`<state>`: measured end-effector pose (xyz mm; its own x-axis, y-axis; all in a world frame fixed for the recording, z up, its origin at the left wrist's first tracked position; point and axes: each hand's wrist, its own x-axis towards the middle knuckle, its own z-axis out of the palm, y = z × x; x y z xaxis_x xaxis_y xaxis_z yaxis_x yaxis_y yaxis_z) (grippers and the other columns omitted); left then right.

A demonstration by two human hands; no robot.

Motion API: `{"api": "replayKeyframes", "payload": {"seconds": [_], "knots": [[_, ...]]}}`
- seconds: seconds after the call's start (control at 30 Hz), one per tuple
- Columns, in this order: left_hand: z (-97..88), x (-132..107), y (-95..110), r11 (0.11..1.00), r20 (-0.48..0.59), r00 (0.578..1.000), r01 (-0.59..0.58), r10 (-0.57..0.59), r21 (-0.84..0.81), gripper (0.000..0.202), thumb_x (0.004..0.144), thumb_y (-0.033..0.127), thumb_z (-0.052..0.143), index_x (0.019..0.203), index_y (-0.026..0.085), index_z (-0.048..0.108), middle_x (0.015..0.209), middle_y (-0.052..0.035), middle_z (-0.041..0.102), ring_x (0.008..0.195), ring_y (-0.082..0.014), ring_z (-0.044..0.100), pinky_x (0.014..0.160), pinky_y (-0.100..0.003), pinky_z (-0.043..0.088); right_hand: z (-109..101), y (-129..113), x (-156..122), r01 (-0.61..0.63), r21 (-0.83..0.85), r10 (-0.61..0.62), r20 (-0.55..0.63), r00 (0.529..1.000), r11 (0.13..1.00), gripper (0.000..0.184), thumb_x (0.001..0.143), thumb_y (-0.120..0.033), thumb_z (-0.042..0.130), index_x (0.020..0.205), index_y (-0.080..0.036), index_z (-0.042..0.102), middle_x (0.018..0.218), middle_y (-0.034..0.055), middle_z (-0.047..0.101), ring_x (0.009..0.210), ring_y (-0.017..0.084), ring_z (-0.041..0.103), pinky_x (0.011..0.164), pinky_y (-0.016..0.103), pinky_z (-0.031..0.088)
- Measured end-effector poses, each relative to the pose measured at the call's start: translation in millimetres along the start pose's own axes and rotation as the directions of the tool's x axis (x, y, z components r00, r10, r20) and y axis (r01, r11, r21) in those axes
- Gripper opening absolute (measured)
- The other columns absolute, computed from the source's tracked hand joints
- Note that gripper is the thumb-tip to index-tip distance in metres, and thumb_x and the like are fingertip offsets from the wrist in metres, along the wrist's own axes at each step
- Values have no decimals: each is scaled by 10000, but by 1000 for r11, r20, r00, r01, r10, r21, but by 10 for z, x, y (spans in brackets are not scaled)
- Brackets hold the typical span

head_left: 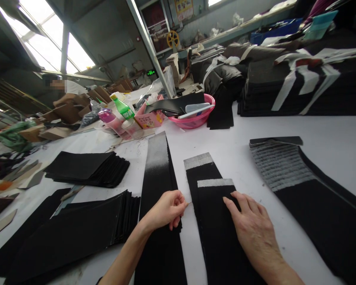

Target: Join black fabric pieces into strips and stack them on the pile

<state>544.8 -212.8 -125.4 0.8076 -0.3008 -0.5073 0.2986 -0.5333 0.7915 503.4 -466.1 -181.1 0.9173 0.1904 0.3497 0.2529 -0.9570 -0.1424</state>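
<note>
My left hand [170, 208] is closed in a pinch above a long black strip stack [158, 174] with a grey far end. Its fingertips point toward the left edge of a black panel [200, 168] with a grey end band. What they pinch, if anything, is too small to make out. My right hand [253, 221] lies with fingers extended on the right edge of another black panel [215, 206], which overlaps the first and has a pale strip along its far end. Farther right lie overlapped black pieces [287, 166] whose grey ends form a stepped row.
Stacks of black panels [83, 168] lie on the left of the white table [237, 138]. Across the back stand a pink basin [192, 120], a green bottle [123, 107] and a tied black bundle [305, 87]. A person [72, 88] is at the far left among cardboard boxes.
</note>
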Motion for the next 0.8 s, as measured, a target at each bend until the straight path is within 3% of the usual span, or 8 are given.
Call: {"api": "replayKeyframes", "payload": {"seconds": [0.23, 0.37, 0.43, 0.5, 0.57, 0.63, 0.8], "knots": [[-29, -143, 10, 987, -46, 998, 43, -36, 156, 307, 876, 473, 505, 798, 176, 507, 456, 47, 522, 323, -85, 455, 287, -138, 332, -41, 0, -7, -4, 17, 3, 22, 1000, 1000, 377, 825, -43, 585, 1142, -232, 664, 1231, 92, 596, 1134, 273, 506, 934, 410, 412], [-220, -252, -98, 970, -195, 980, 92, -48, 223, 303, 868, 471, 511, 783, 180, 496, 432, 66, 485, 307, -86, 438, 277, -139, 304, -41, 3, -12, -5, 22, 5, 27, 1000, 1000, 379, 825, -50, 588, 1142, -243, 664, 1230, 87, 594, 1139, 275, 499, 928, 412, 412], [-323, -318, -127, 981, -239, 970, 87, -43, 175, 301, 866, 467, 522, 779, 182, 486, 459, 59, 509, 322, -89, 460, 291, -146, 318, -45, -1, -5, 1, 14, -1, 35, 999, 1000, 383, 825, -51, 585, 1148, -241, 661, 1234, 88, 592, 1141, 277, 496, 930, 414, 410], [-350, -359, -125, 998, -215, 977, 5, 8, 64, 282, 862, 437, 554, 780, 174, 494, 575, 19, 591, 416, -98, 541, 363, -167, 401, -56, -6, 3, 5, 2, -5, 34, 999, 1000, 375, 826, -54, 581, 1143, -236, 664, 1233, 90, 592, 1138, 280, 497, 928, 416, 410], [-277, -359, -101, 993, -207, 974, -104, 91, -54, 259, 848, 392, 598, 772, 163, 506, 716, -22, 642, 535, -104, 595, 454, -187, 461, -67, -11, 9, 6, -7, -6, 31, 999, 1000, 362, 829, -59, 577, 1134, -232, 666, 1226, 93, 595, 1133, 280, 500, 922, 413, 411], [-134, -329, -74, 976, -224, 968, -151, 114, -155, 253, 828, 364, 637, 764, 157, 505, 723, -25, 642, 552, -98, 588, 473, -188, 459, -71, -13, 9, 9, -11, -9, 33, 999, 1000, 354, 832, -66, 580, 1134, -231, 665, 1222, 94, 595, 1128, 275, 503, 916, 405, 411], [171, -282, -60, 931, -229, 973, -102, 20, -351, 301, 767, 352, 708, 761, 163, 473, 571, 17, 597, 476, -98, 560, 426, -181, 439, -62, -16, 4, 8, -21, -7, 49, 999, 1000, 356, 836, -79, 605, 1146, -246, 653, 1231, 80, 585, 1128, 267, 500, 920, 395, 400]]}}
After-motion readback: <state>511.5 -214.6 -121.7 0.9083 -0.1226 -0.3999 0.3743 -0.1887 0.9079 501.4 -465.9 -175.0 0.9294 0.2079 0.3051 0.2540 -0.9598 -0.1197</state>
